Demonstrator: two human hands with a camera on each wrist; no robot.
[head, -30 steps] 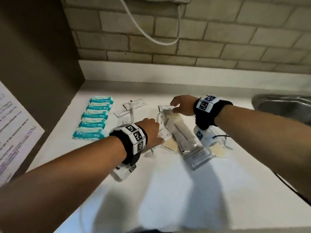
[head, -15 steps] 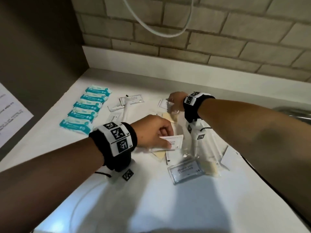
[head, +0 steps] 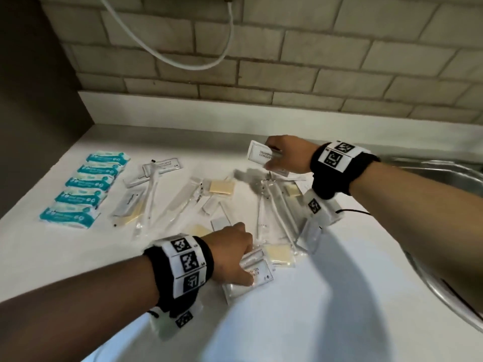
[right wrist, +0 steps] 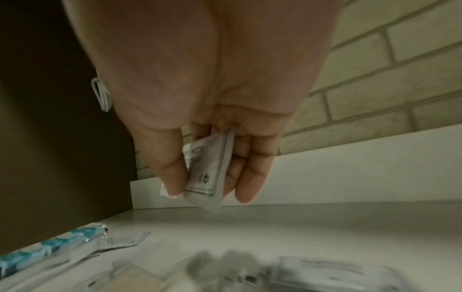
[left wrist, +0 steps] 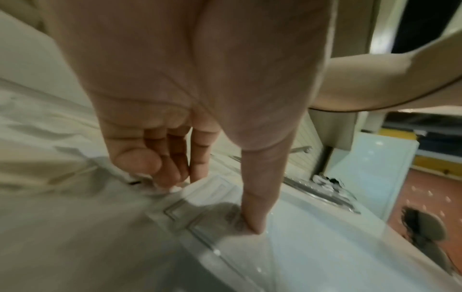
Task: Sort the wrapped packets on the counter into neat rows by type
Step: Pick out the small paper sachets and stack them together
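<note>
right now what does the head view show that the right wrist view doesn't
Only head: the left hand on a labelled sachet near the front of the counter, and the sink. Only right wrist: the palm side of the right hand, thumb pinching the shampoo-conditioner sachet against the fingers. Both: that sachet held above the counter, and the row of teal packets.

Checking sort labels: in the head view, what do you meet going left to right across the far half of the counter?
teal packets → white sachet → yellow packet → shampoo sachet, pinched by the right hand → sink
</note>
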